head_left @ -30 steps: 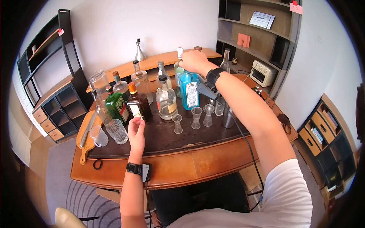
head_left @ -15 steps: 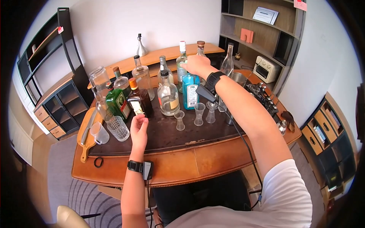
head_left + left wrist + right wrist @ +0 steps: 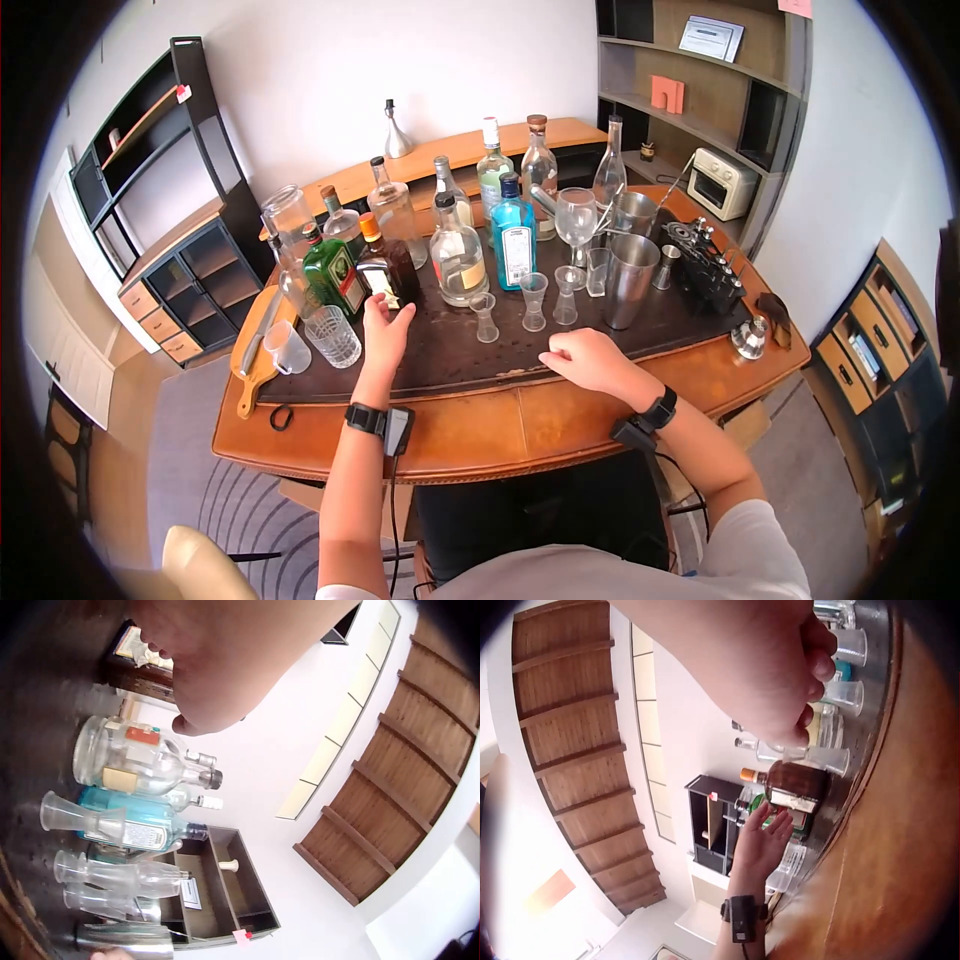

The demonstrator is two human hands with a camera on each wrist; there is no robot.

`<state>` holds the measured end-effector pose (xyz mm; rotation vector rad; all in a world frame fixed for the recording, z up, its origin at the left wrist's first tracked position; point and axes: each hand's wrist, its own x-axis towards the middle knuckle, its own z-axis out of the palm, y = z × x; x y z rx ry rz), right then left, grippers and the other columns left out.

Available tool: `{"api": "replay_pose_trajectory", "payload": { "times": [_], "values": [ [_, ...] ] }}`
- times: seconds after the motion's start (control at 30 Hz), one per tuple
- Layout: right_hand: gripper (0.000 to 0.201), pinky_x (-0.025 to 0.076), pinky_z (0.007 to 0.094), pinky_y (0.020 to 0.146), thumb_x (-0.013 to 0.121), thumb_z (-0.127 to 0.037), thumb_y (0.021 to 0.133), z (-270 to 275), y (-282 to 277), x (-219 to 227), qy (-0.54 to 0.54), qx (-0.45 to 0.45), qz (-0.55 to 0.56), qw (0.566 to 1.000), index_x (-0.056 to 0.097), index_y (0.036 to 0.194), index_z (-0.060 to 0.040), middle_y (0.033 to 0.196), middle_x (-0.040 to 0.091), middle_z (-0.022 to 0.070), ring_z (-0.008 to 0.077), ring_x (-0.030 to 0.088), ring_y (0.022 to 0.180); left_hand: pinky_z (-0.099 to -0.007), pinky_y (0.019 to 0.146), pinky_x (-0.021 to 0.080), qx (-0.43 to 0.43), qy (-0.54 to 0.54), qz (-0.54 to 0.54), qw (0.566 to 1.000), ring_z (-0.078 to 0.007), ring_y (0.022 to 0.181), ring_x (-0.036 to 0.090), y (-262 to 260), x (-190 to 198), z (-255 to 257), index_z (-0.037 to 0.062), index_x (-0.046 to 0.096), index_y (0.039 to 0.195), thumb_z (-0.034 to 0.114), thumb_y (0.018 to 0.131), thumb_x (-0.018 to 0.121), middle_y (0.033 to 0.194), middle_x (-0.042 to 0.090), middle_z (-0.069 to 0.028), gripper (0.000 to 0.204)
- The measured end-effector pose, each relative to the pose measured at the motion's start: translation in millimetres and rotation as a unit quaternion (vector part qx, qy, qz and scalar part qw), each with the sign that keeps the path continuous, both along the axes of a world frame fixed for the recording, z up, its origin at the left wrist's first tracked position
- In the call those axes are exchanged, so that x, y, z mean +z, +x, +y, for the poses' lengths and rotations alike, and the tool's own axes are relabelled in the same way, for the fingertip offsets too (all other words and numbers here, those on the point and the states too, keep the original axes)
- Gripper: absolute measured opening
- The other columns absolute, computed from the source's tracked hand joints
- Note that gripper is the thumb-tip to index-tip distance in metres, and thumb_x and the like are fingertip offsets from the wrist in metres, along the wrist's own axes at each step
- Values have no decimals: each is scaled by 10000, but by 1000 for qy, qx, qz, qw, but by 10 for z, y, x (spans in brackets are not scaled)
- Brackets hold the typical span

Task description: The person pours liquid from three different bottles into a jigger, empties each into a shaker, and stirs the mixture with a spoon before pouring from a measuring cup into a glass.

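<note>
In the head view my left hand [image 3: 385, 335] is raised just in front of a squat brown bottle [image 3: 390, 268] with an orange cap. Its fingers are loosely bent, and the right wrist view shows the palm with nothing in it. A green bottle [image 3: 333, 270] and a cut-glass tumbler [image 3: 334, 338] stand to its left. My right hand [image 3: 592, 362] hovers low over the table's front part, fingers loosely curled around nothing. Behind it are clear hourglass jiggers [image 3: 533, 303] and a steel shaker tin [image 3: 632, 285]. A blue bottle [image 3: 514, 245] stands farther back, beside a clear black-capped bottle [image 3: 459, 262].
A knife [image 3: 262, 330] lies on a wooden board [image 3: 248, 390] at the left, near a clear plastic cup [image 3: 287, 350]. A stemmed glass [image 3: 576, 217] and black metal equipment [image 3: 705, 268] occupy the right. More bottles line the back, including a white-capped one [image 3: 494, 172].
My right hand has come away from the bottles at the back, down and toward me to the table's front. The left hand stays by the brown bottle. The head view has shifted slightly.
</note>
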<state>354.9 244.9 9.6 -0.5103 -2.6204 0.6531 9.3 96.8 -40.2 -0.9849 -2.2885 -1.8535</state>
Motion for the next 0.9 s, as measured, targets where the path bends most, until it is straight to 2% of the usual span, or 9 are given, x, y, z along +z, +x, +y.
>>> {"api": "replay_pose_trajectory", "payload": {
  "times": [0.07, 0.13, 0.2, 0.3, 0.4, 0.5, 0.6, 0.73, 0.9],
  "values": [
    [363, 442, 442, 573, 709, -301, 955, 30, 33, -68, -58, -12, 22, 998, 598, 748, -24, 666, 607, 162, 360, 582, 601, -430, 1031, 482, 6, -11, 1, 1000, -320, 1172, 598, -141, 150, 79, -34, 515, 1357, 285, 860, 830, 1285, 605, -238, 669],
    [371, 412, 425, 557, 715, -281, 959, 48, 34, -171, -84, -4, 61, 995, 580, 743, -13, 635, 564, 157, 326, 522, 560, -450, 1005, 486, 42, -16, 148, 988, -369, 1123, 606, -202, 491, 51, -30, 575, 1255, 207, 836, 808, 1200, 617, -227, 535],
    [363, 406, 416, 551, 715, -259, 960, 73, 28, -257, -93, 0, 86, 992, 568, 745, -7, 625, 546, 150, 306, 500, 548, -471, 987, 485, 146, 19, 300, 942, -393, 1092, 601, -374, 783, -5, -9, 601, 1181, 176, 815, 797, 1147, 616, -217, 455],
    [362, 394, 404, 544, 714, -232, 962, 99, 56, -269, -129, -10, 135, 982, 539, 745, 1, 612, 515, 139, 281, 461, 538, -498, 958, 494, 270, -70, 322, 905, -413, 1092, 597, -723, 1094, -174, 22, 577, 1163, 193, 804, 807, 1139, 609, -209, 460],
    [359, 388, 399, 538, 707, -213, 965, 112, 94, -272, -125, -13, 132, 983, 522, 748, 5, 613, 498, 131, 264, 441, 539, -497, 980, 531, 281, -231, 236, 901, -439, 1163, 613, -919, 1185, -199, -13, 511, 1246, 353, 739, 890, 1213, 606, -269, 732],
    [356, 390, 402, 538, 707, -213, 964, 103, 97, -280, -117, -11, 146, 982, 524, 750, 6, 621, 503, 133, 267, 448, 541, -486, 1007, 535, 227, -308, 146, 913, -456, 1196, 619, -1078, 1202, -134, -40, 490, 1276, 412, 696, 923, 1271, 604, -305, 853],
    [351, 393, 403, 538, 708, -212, 962, 102, 110, -273, -122, -19, 147, 981, 528, 750, 3, 628, 506, 133, 268, 452, 543, -470, 997, 546, 229, -300, 144, 915, -451, 1193, 629, -1204, 1062, -93, -48, 481, 1296, 415, 664, 943, 1289, 614, -313, 909],
    [350, 399, 399, 540, 713, -213, 958, 98, 121, -270, -117, -17, 151, 981, 531, 747, -1, 630, 510, 137, 271, 461, 544, -431, 973, 554, 230, -225, 114, 940, -361, 1100, 704, -1318, 1045, -115, -25, 567, 1334, 330, 650, 930, 1189, 715, -226, 852],
    [347, 403, 399, 539, 717, -207, 953, 100, 142, -237, -102, -17, 154, 983, 530, 744, -2, 635, 520, 141, 286, 478, 548, -415, 929, 564, 248, -97, 158, 951, -331, 1037, 723, -1380, 1025, -213, -13, 625, 1235, 292, 598, 941, 1106, 737, -198, 774]
  ]
}}
